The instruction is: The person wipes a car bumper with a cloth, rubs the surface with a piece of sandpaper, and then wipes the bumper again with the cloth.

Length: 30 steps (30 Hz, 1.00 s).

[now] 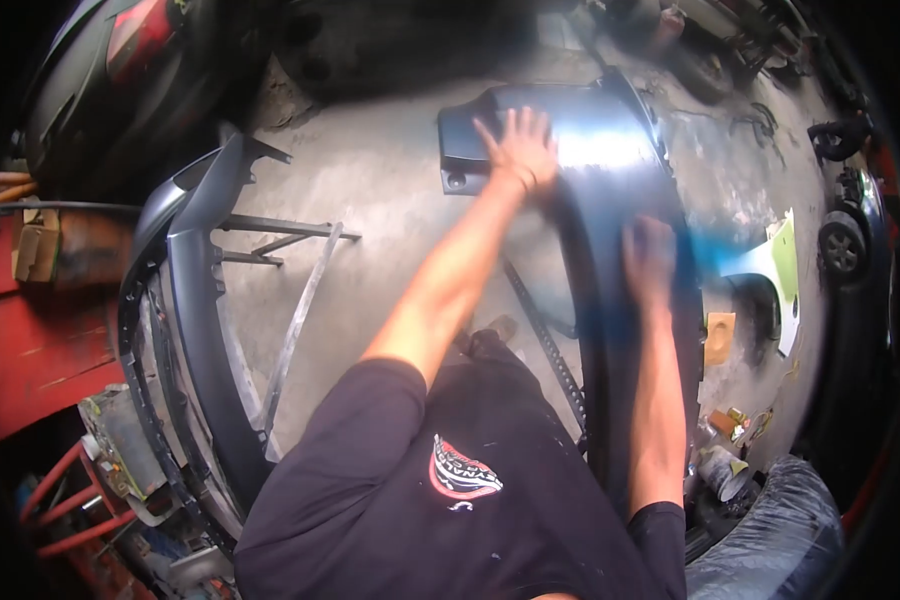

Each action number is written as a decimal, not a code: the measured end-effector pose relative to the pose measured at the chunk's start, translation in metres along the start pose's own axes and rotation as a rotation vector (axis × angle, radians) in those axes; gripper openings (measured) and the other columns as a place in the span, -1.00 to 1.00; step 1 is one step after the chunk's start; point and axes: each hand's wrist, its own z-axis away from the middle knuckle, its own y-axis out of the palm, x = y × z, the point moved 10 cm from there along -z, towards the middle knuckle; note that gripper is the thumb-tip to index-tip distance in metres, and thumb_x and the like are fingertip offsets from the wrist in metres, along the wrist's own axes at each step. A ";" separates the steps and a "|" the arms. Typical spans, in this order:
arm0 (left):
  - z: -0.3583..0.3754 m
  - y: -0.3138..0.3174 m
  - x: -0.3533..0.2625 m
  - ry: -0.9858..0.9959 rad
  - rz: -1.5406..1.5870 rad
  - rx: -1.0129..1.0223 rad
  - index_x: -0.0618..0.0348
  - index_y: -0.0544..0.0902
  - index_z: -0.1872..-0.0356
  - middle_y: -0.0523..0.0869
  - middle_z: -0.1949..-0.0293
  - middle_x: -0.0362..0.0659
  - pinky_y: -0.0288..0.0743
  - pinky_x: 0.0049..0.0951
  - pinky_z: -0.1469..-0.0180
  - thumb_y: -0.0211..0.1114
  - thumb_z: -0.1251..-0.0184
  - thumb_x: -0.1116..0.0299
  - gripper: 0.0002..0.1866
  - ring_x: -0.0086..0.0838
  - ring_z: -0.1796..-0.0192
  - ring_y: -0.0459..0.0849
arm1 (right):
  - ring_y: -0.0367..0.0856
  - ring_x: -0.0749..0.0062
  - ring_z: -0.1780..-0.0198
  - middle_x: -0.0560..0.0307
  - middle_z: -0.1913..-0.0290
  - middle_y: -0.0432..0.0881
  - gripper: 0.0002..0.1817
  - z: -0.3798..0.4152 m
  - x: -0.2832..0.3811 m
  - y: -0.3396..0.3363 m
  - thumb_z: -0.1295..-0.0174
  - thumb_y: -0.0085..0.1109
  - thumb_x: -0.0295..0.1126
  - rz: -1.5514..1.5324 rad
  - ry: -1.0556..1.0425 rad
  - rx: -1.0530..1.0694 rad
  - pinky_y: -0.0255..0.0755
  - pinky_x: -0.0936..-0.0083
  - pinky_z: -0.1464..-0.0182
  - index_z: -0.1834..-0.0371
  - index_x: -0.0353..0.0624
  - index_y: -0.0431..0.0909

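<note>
At left, a curved dark bumper (198, 285) beside metal bars (280, 227). Next, left hand (526, 152) with spread fingers on the far end of a smooth, glossy panel (605, 195), beneath both hands, with long axis pointing forward. Right hand (652, 255) blurred over its nearer stretch; cannot tell state of fingers.

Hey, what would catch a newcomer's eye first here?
Probably the glare-streaked dark bumper right of centre, with the left hand spread on it and the blurred right hand lower down. Next, the dark curved panel at left, then the green-and-white panel at right.
</note>
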 end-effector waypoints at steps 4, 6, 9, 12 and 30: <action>0.032 0.014 -0.045 -0.050 -0.013 0.047 0.01 0.25 -0.83 0.13 -0.89 -0.10 -0.36 0.70 -0.75 -0.10 -0.81 -0.03 -0.28 0.03 -0.91 -0.06 | 0.70 -0.11 -0.23 -0.03 -0.10 0.79 -0.72 0.011 0.005 -0.004 -0.37 0.51 -0.31 0.159 -0.067 -0.046 0.55 -0.02 -0.30 -0.11 -0.04 0.74; 0.091 0.016 -0.100 0.095 0.135 0.024 0.07 0.33 -0.79 0.20 -0.86 -0.06 -0.40 0.74 -0.73 0.10 -0.68 -0.07 -0.21 0.05 -0.91 -0.07 | 0.70 -0.10 -0.22 -0.02 -0.09 0.79 -0.72 0.011 0.002 -0.006 -0.38 0.50 -0.31 0.137 -0.083 -0.062 0.55 -0.02 -0.29 -0.11 -0.05 0.74; 0.079 -0.001 -0.090 0.111 0.068 0.048 0.07 0.35 -0.77 0.23 -0.85 -0.07 -0.35 0.79 -0.71 0.13 -0.66 -0.09 -0.21 0.06 -0.89 -0.02 | 0.69 -0.10 -0.21 0.00 -0.10 0.78 -0.71 0.008 0.001 -0.006 -0.39 0.50 -0.31 0.097 -0.089 -0.073 0.55 -0.02 -0.27 -0.12 -0.06 0.74; -0.003 0.014 -0.016 -0.037 -0.019 0.121 -0.02 0.33 -0.80 0.21 -0.86 -0.06 -0.29 0.80 -0.70 -0.01 -0.78 -0.07 -0.29 0.05 -0.88 0.06 | 0.68 -0.09 -0.23 0.02 -0.12 0.77 -0.70 0.011 -0.003 -0.011 -0.39 0.50 -0.31 0.073 -0.040 -0.064 0.55 -0.02 -0.26 -0.12 -0.06 0.73; -0.135 0.080 0.072 -0.028 0.124 0.436 -0.09 0.23 -0.84 0.16 -0.88 -0.09 -0.27 0.71 -0.74 -0.06 -0.83 -0.13 -0.28 0.07 -0.88 0.06 | 0.67 0.08 -0.28 0.13 -0.16 0.73 -0.70 -0.001 0.004 -0.023 -0.31 0.55 -0.36 0.174 0.016 -0.094 0.42 0.04 -0.39 -0.07 -0.05 0.72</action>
